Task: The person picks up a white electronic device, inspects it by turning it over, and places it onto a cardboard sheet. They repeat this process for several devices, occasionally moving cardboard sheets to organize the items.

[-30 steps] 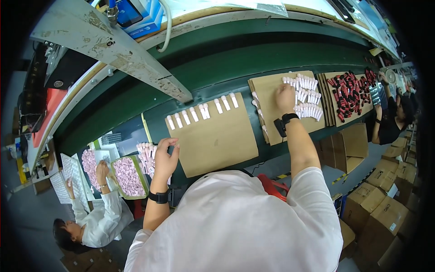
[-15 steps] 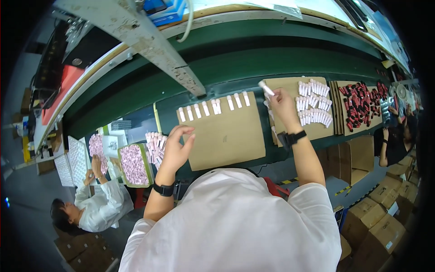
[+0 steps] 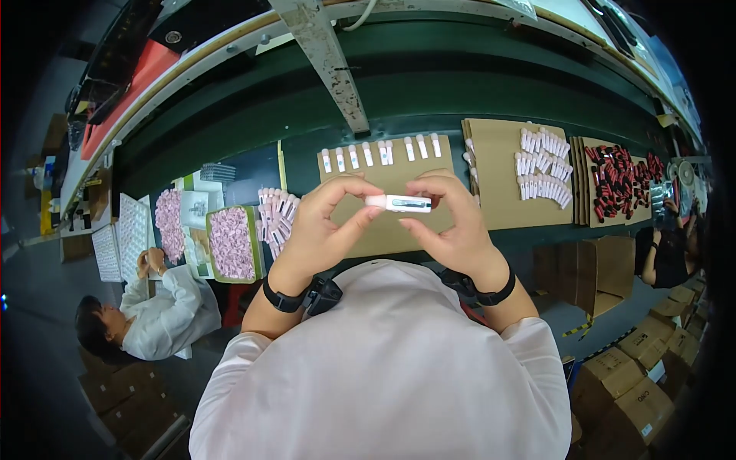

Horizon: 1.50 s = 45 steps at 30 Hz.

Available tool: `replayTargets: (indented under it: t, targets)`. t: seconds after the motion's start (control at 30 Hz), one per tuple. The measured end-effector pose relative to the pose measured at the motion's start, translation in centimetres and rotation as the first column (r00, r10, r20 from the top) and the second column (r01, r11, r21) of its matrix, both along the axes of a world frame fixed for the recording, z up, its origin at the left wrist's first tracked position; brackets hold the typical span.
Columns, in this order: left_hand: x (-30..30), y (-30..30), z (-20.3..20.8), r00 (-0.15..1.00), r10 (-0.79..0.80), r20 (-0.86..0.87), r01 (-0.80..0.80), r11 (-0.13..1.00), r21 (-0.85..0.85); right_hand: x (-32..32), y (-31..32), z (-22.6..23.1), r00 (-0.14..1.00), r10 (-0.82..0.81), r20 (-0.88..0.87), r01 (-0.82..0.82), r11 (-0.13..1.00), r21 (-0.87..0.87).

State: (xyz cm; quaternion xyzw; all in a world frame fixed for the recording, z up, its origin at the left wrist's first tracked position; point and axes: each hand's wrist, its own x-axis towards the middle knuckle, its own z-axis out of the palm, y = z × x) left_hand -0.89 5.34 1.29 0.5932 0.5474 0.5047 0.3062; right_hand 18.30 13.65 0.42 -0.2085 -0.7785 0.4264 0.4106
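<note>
In front of my chest, a lip gloss tube [image 3: 406,203] with a pale pink cap lies level between my two hands. My left hand [image 3: 326,218] pinches the cap end with thumb and index finger. Around the other end curves my right hand [image 3: 458,222], its thumb below and index finger above, with small gaps to the tube. Whether its rear fingers touch the tube is hard to see. Behind both hands lies a cardboard sheet [image 3: 368,241], with a row of similar tubes [image 3: 367,154] along its far edge.
More pink-capped tubes [image 3: 543,165] stand in rows on cardboard at right, beyond which red and black pieces [image 3: 613,180] are heaped. Left are a pile of tubes [image 3: 274,218] and a green-rimmed tray [image 3: 259,257] of pink pieces. A metal post [image 3: 326,65] rises ahead. A person [image 3: 165,307] sits left.
My right hand has brought the tube from the right-hand cardboard to the middle. My left hand has moved right and taken hold of its cap. The view has shifted a little.
</note>
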Motion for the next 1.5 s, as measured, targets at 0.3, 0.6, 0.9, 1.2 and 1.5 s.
replayTargets:
  t: [0.3,0.6,0.9,1.2,1.5]
  targets:
    - [0.6,-2.2,2.0,0.995,-0.096,-0.011,0.097,0.987,0.126,-0.1,-2.1,1.4,0.994,0.068,-0.086,-0.065,0.997,0.04]
    - [0.2,-1.3,2.1,0.993,-0.1,-0.058,0.107,0.984,0.141,-0.5,-1.3,1.4,0.993,0.079,-0.089,-0.077,0.997,0.027]
    - [-0.5,-0.2,0.7,0.991,-0.104,-0.087,0.116,0.982,0.147,-0.5,-0.7,0.7,0.995,0.055,-0.084,-0.071,0.977,-0.202]
    - [-0.1,-0.9,0.0,0.936,0.008,0.351,0.031,0.994,-0.103,-1.1,-0.3,-0.2,0.999,0.033,-0.026,-0.029,0.988,0.154]
    - [-8.2,0.2,-14.0,0.896,0.33,0.297,-0.208,0.903,-0.376,1.9,0.9,-6.0,0.955,-0.137,0.261,0.16,0.985,-0.068]
